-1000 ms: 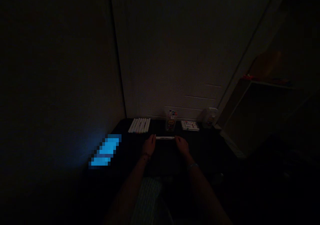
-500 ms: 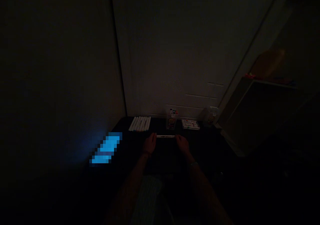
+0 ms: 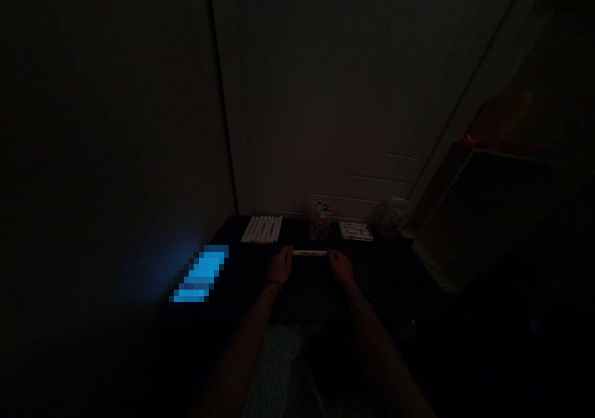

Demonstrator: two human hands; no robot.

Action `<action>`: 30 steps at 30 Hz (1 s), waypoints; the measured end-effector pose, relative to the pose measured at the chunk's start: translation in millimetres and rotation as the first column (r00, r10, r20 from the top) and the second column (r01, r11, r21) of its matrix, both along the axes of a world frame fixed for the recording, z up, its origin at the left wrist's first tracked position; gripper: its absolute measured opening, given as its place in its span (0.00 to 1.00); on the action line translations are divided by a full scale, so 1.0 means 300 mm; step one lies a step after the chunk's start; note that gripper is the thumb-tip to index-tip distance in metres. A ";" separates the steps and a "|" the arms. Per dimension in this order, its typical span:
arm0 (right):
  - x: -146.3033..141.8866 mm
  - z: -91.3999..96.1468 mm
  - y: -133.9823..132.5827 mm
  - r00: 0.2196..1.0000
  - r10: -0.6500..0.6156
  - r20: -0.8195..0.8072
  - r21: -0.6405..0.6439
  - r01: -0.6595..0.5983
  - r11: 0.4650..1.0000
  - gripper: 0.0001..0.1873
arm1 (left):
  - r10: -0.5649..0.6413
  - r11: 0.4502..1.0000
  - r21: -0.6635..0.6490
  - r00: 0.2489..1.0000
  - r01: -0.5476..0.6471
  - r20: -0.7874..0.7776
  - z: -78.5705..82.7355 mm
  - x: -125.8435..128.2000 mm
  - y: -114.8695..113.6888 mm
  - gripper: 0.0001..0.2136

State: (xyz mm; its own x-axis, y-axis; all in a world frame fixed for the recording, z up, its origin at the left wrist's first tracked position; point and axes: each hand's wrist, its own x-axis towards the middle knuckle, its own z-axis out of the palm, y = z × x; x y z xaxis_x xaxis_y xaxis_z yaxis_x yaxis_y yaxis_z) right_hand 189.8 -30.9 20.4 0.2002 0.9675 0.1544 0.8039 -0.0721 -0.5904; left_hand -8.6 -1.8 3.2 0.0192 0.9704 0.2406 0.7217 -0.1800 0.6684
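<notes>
Marker, one, a slim, straight white stick with small dark print along its barrel, lies level between the two hands, in front of the upright container. The left hand has its fingers closed on the left end, and the right hand pinches the right end; whether the barrel touches the dark surface cannot be told. Each wrist carries one band: the left bracelet looks beaded, the right band thin and paler.

Behind the left hand lies one row of loose white markers, smooth cylinders side by side, roughly eight, the gloom blurring the count. Two clear, boxy containers stand along the back: the upright container holds several markers with coloured tips, too dim to count, and the second container stands at the right. Between them lies one flat white bundle with printed markings. One blue glowing patch, pixelated, sits at left. The wall behind bears raised lines and hatched diamonds.
</notes>
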 end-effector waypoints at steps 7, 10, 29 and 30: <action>0.002 -0.003 0.001 1.000 0.000 0.027 -0.015 0.000 1.000 0.27 | -0.019 1.000 0.005 1.000 0.018 0.018 0.004 -0.001 -0.003 0.19; 0.004 -0.003 0.002 1.000 0.010 0.028 -0.020 -0.009 1.000 0.28 | 0.013 0.999 -0.031 1.000 -0.013 0.005 0.011 0.002 -0.007 0.19; -0.002 0.018 -0.010 1.000 0.011 -0.021 -0.041 -0.011 0.999 0.26 | 0.006 1.000 0.001 0.997 -0.006 0.080 0.023 0.002 -0.010 0.17; -0.003 0.016 -0.010 1.000 0.010 -0.026 -0.041 -0.011 0.999 0.26 | 0.009 1.000 0.005 0.995 -0.009 0.098 0.025 0.001 -0.009 0.17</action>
State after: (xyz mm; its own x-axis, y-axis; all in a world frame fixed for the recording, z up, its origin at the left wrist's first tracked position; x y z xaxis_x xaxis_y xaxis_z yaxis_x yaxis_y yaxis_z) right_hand 189.1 -33.9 25.3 0.1933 0.9750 0.1095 0.7894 -0.0883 -0.6075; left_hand -8.4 -4.4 10.6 -0.0133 0.9692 0.2461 0.6545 -0.1776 0.7349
